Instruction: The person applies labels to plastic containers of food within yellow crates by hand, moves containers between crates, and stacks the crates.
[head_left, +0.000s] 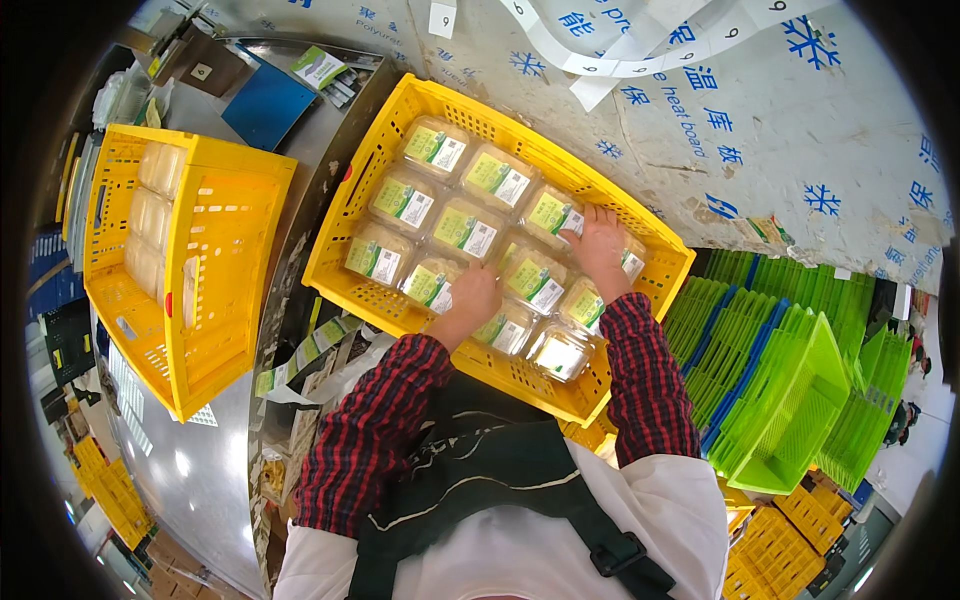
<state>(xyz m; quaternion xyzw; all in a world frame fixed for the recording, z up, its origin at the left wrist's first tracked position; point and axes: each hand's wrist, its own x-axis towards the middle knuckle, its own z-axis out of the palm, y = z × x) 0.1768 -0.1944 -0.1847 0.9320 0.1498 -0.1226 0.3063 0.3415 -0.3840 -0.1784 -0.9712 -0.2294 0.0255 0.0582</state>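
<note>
A yellow plastic crate stands in front of me, holding rows of clear plastic food containers. Most lids bear green and white labels, like the container near the middle; a container at the near right corner shows a shiny lid with no label visible. My left hand is down among the containers, fingers curled beside a labelled container in the near row. Along the far row, my right hand rests at the edge of another container. Its thumb points inward, and its fingertips reach toward the crate's far wall.
Left, a second yellow crate with packed containers sits on a metal table. A label strip hangs by the table edge. A printed wall panel rises behind the crate. Stacked green baskets stand right.
</note>
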